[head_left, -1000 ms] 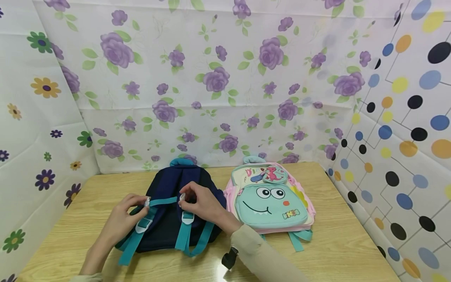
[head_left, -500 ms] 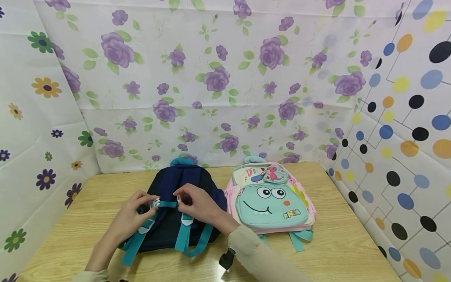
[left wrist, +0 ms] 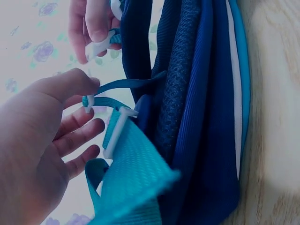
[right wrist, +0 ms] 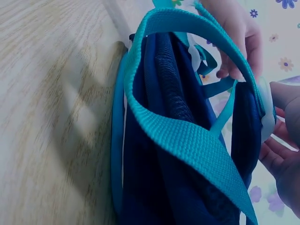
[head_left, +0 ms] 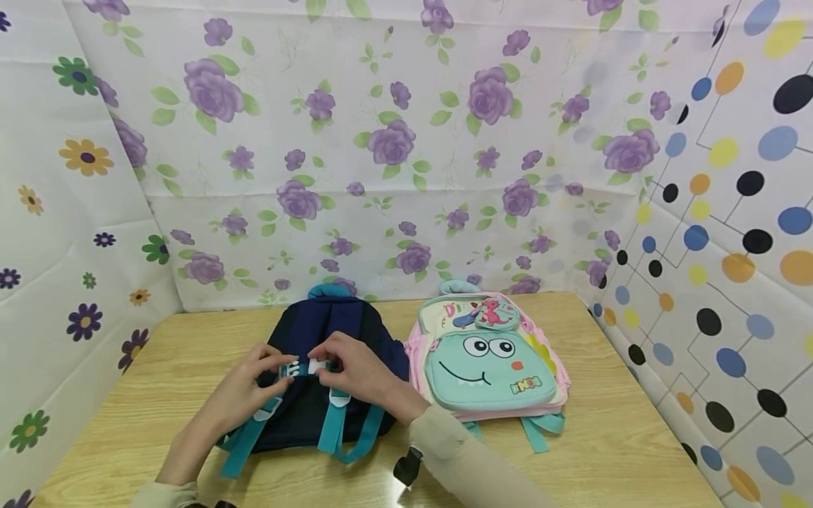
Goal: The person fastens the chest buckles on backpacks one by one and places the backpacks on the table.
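A dark navy backpack [head_left: 295,420] with teal straps lies on the table, its strap side up. Over it, my left hand [head_left: 238,388] pinches the white pronged half of a side-release buckle [head_left: 291,369] between thumb and index finger. My right hand [head_left: 362,374] pinches the white socket half [head_left: 315,365]. The two halves face each other, close but apart. In the left wrist view, the left hand's other fingers [left wrist: 79,138] spread loosely beneath the thin teal chest strap [left wrist: 126,84]. A wide teal strap loop [right wrist: 187,140] crosses in front of the right wrist view.
A pink and mint backpack [head_left: 489,381] with a cartoon face lies just right of the navy one. The wooden table [head_left: 610,437] meets flowered cloth [head_left: 381,233] behind and a dotted cloth [head_left: 730,282] at the right.
My left hand has moved right with the pronged half, and my right hand has shifted slightly left. The gap between the buckle halves has narrowed.
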Demonstrator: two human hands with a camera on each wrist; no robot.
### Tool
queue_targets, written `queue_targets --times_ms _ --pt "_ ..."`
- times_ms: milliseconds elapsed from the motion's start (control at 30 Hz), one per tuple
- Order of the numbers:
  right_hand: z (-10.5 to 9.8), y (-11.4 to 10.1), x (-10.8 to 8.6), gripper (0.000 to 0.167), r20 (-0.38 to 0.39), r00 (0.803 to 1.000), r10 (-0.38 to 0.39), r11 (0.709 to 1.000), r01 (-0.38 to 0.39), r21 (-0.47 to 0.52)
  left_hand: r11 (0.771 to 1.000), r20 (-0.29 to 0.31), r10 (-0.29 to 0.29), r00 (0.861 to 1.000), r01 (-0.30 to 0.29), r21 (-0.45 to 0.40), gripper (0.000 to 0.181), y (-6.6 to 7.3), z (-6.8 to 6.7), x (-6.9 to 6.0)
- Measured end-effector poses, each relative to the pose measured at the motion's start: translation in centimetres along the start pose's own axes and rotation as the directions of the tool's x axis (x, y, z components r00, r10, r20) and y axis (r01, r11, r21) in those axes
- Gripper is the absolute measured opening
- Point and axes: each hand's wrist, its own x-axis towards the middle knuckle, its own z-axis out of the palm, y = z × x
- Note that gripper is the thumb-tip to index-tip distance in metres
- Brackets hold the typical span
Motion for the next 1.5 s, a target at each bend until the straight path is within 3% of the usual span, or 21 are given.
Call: queue_targets --times_ms 300,533,767,1067,1500 --pt "0.1 -0.2 0.2 0.025 0.056 0.997 0.056 0.996 -0.051 -0.072 0.999 0.007 0.024 1.000 -0.024 0.022 0.027 0.1 0.5 0.6" --pt "0.0 -0.5 0.1 0.025 0.084 0.996 0.033 0.990 -0.021 -0.141 0.996 0.010 0.077 0.997 -0.077 0.033 0.028 0.1 0.8 0.8" --pt "0.0 -0.8 0.3 0.025 0.097 0.995 0.037 0.986 -0.021 -0.164 0.998 0.003 0.048 0.999 -0.048 0.037 0.029 0.4 0.9 0.7" --pt "-0.1 -0.9 0.3 0.033 0.188 0.980 0.065 0.984 -0.032 -0.175 0.998 -0.029 0.064 0.998 -0.063 0.018 0.029 0.3 1.2 0.6" --pt "0.2 -0.5 -0.3 0.033 0.123 0.991 0.059 0.990 -0.042 -0.137 0.999 -0.143 0.036 0.989 -0.041 -0.026 0.040 0.0 2.1 0.2"
